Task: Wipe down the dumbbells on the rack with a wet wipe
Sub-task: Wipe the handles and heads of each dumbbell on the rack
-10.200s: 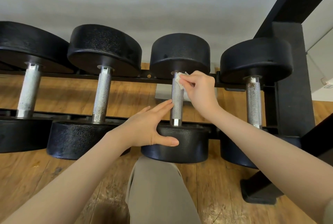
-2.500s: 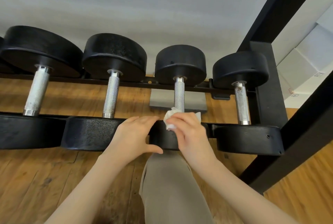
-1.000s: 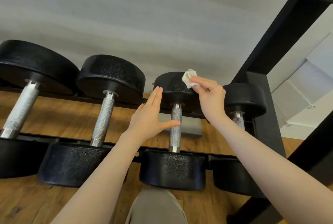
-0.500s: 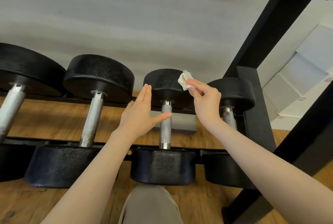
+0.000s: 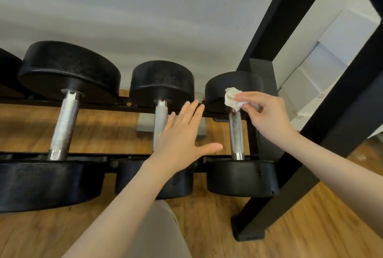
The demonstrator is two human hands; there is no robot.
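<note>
Black dumbbells with knurled silver handles lie across the low black rack (image 5: 116, 106). My right hand (image 5: 267, 115) pinches a crumpled white wet wipe (image 5: 232, 98) against the far head of the rightmost dumbbell (image 5: 236, 133), just above its handle. My left hand (image 5: 182, 135) hovers flat, fingers straight and spread, in front of the handle of the middle dumbbell (image 5: 162, 83). A larger dumbbell (image 5: 66, 112) lies to the left.
The rack's black slanted posts (image 5: 335, 116) stand close on the right, with a foot (image 5: 248, 230) on the wooden floor. A grey wall runs behind the rack. White boxes (image 5: 310, 83) stack at far right. My trouser leg (image 5: 157, 235) shows at the bottom.
My right hand has carried the wipe from the far head of the middle dumbbell to the far head of the rightmost one. My left hand followed to the right, still flat.
</note>
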